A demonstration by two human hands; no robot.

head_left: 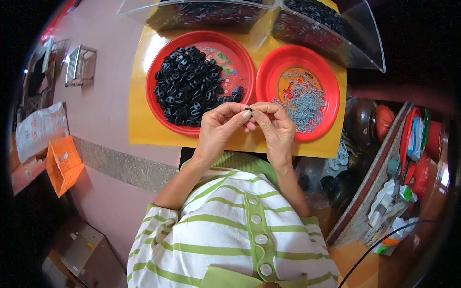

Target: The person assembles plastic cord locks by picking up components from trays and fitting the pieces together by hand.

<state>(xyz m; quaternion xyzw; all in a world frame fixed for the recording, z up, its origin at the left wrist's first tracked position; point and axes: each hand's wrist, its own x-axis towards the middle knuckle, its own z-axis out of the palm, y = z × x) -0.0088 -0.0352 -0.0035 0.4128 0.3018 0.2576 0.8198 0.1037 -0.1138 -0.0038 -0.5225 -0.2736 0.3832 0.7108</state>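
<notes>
My left hand [217, 130] and my right hand [277, 128] meet above the table's near side, between two round red trays. Their thumbs and fingertips pinch a small black plastic piece [248, 109], mostly covered by the fingers. Whether a metal part is also in the pinch cannot be made out. To the left, a larger red tray [152, 103] holds a heap of black two-holed plastic pieces [185, 81]. The smaller red tray [263, 79] on the right carries many thin silvery metal pieces [307, 108], like small springs or pins.
Two clear plastic bins [211, 21] [331, 36] full of black pieces stand along the far edge of the yellow table [139, 129]. At the right is a shelf [370, 173] with bags and red items. An orange box [65, 165] and a small stool [79, 65] lie leftward.
</notes>
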